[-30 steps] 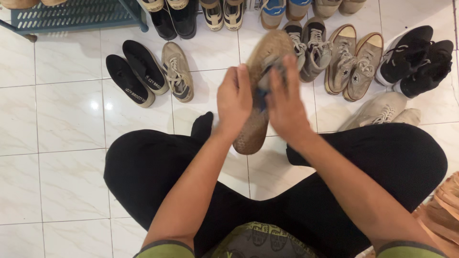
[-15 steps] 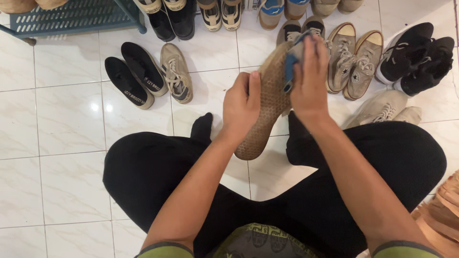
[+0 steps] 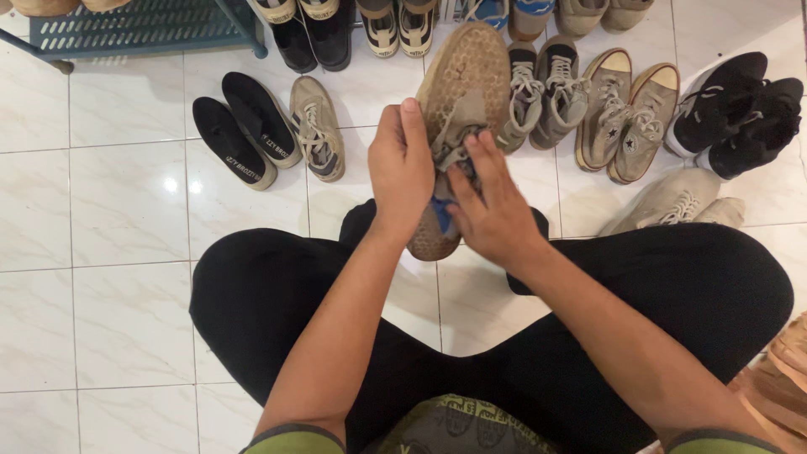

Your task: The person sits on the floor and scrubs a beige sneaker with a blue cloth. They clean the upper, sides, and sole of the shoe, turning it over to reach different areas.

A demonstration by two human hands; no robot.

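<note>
- Currently your left hand [image 3: 402,168] is clamped on the tan shoe [image 3: 461,92], fingers wrapped over its near edge, holding it sole-up above your crossed legs [image 3: 277,311].
- Your right hand [image 3: 492,202] is closed over a cloth [image 3: 458,139], grey with a blue patch showing, and presses it flat against the middle of the sole.
- Progress, as a judgement: the toe end of the sole looks dusty and speckled, the heel end is hidden by your hands. Wiping seems part done at best; the upper cannot be seen at all.
- Other pairs stand in rows ahead: black slip-ons [image 3: 244,130], a grey sneaker [image 3: 317,128], tan high-tops [image 3: 626,113], black sneakers [image 3: 735,113]. None is touched.
- Edges: the shoe's toe overhangs the grey laced pair [image 3: 538,92] just beyond it; a long forward stroke could clip them.
- A blue rack [image 3: 134,29] stands far left, well apart.
- Open room: bare white tile floor [image 3: 101,252] to your left, and a gap of tile between your knees, directly under the shoe.
</note>
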